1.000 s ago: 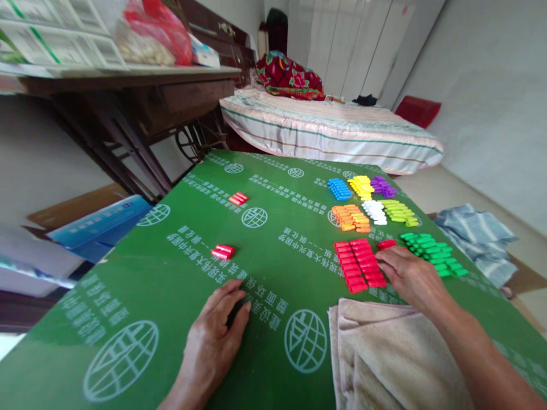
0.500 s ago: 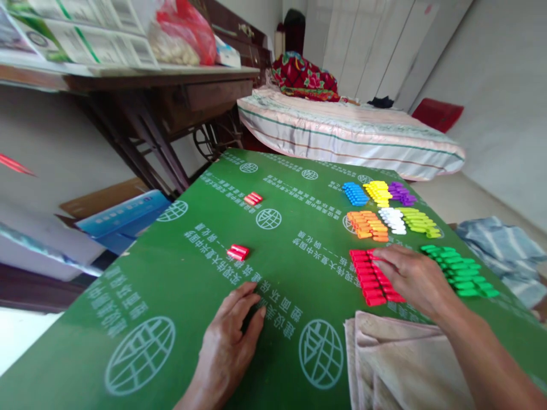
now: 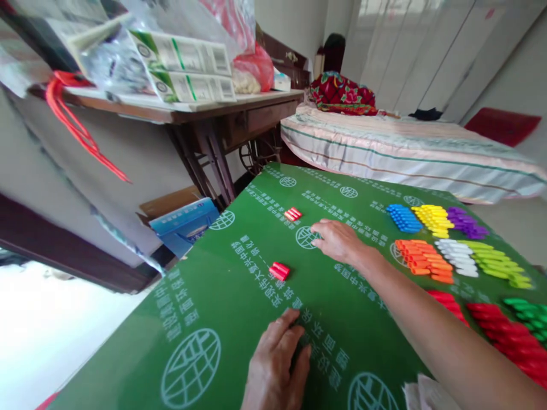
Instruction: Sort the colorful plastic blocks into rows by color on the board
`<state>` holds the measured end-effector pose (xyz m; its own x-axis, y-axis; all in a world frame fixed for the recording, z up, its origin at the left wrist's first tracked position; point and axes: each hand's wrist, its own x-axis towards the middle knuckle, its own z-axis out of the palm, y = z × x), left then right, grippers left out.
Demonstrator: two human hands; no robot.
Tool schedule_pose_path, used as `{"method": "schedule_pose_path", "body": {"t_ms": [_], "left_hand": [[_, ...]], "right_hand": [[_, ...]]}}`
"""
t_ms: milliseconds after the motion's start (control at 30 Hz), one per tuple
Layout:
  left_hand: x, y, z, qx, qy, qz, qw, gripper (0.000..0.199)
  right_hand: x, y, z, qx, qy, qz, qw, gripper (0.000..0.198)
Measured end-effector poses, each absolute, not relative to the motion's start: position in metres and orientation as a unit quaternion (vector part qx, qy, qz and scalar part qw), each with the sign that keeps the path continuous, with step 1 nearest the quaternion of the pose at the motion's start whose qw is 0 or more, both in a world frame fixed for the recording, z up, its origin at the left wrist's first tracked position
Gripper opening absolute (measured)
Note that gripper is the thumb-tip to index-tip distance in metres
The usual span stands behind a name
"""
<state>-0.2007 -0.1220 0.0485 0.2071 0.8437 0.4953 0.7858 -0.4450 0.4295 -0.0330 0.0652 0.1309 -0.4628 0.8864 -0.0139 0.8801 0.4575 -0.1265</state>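
My left hand (image 3: pixel 280 359) rests on the green board (image 3: pixel 239 307), fingers stretched and slightly curled, holding nothing. Ahead of it lies a small group of red plastic tube-like pieces (image 3: pixel 280 271). My right hand (image 3: pixel 337 240) reaches across the board, fingers pinched together; anything between them is hidden. Closest to it is another little cluster of light-red pieces (image 3: pixel 293 214), farther back and to its left. At the right, partly behind my right forearm, lie red pieces (image 3: pixel 508 330) in rows.
Sorted rows of blue (image 3: pixel 404 218), yellow (image 3: pixel 433 220), purple (image 3: pixel 467 222), orange (image 3: pixel 423 260), white (image 3: pixel 456 257), lime (image 3: pixel 498 263) and green pieces (image 3: pixel 530 319) fill the board's right side. A folded cloth (image 3: pixel 431 394) lies at the near edge. Beyond stand a cluttered desk (image 3: pixel 239 111) and bed (image 3: pixel 384 142).
My right hand has left the red rows and moved left and away toward the small red groups. The view has turned left. My left hand stays on the board.
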Motion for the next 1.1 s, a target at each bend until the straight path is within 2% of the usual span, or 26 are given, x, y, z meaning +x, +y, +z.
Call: {"method": "schedule_pose_path", "body": {"t_ms": [167,300,400,433,533,700,867,1100], "left_hand": [[-0.203,-0.119,0.022,0.76,0.502,0.413,-0.014,0.016],[-0.204,-0.115,0.015,0.76,0.487,0.428,-0.038,0.016],[-0.207,-0.115,0.025,0.775,0.482,0.408,-0.023,0.017],[-0.208,-0.115,0.029,0.791,0.496,0.357,0.015,0.022],[-0.211,-0.114,0.035,0.797,0.496,0.345,0.031,0.025],[-0.208,-0.11,0.039,0.792,0.495,0.356,0.028,0.022],[-0.202,-0.109,0.046,0.781,0.502,0.369,0.039,0.019],[-0.203,-0.108,0.046,0.772,0.518,0.361,0.063,0.021]], "right_hand": [[-0.093,0.129,0.121,-0.551,-0.832,0.042,0.048,0.028],[-0.113,0.141,0.115,-0.557,-0.828,0.031,0.052,0.026],[-0.113,0.126,0.114,-0.545,-0.835,0.015,0.068,0.034],[-0.111,0.118,0.114,-0.542,-0.837,0.012,0.072,0.036],[-0.099,0.095,0.118,-0.522,-0.849,0.022,0.075,0.028],[-0.033,0.059,0.131,-0.463,-0.878,0.084,0.089,0.019],[0.082,0.029,0.141,-0.502,-0.834,0.186,0.137,0.032],[0.165,-0.028,0.119,-0.569,-0.784,0.208,0.136,0.046]]}}
